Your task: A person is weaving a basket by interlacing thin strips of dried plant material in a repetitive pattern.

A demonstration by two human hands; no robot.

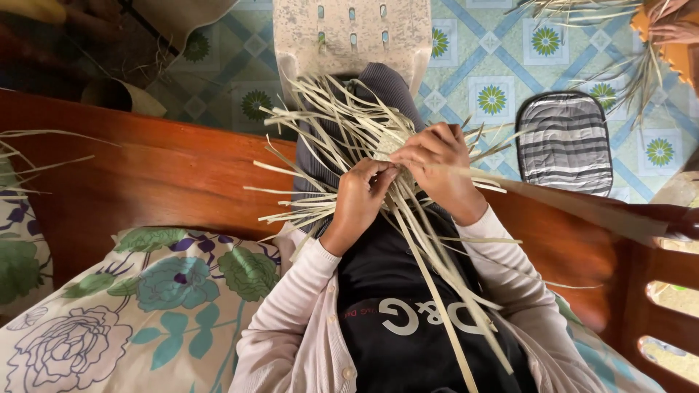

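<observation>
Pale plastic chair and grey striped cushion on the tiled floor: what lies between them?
In the head view, only bare patterned tile floor separates the pale plastic chair from the grey striped cushion; some straw strip tips poke in lower down.

— What is being held?
— A bundle of pale, flat palm-leaf strips [364, 138], partly woven at the centre, held over the lap.
— How do they lie?
— Loose ends fan outward left and upward; several long strips [437, 291] trail down across the dark shirt, one stretching right.
</observation>
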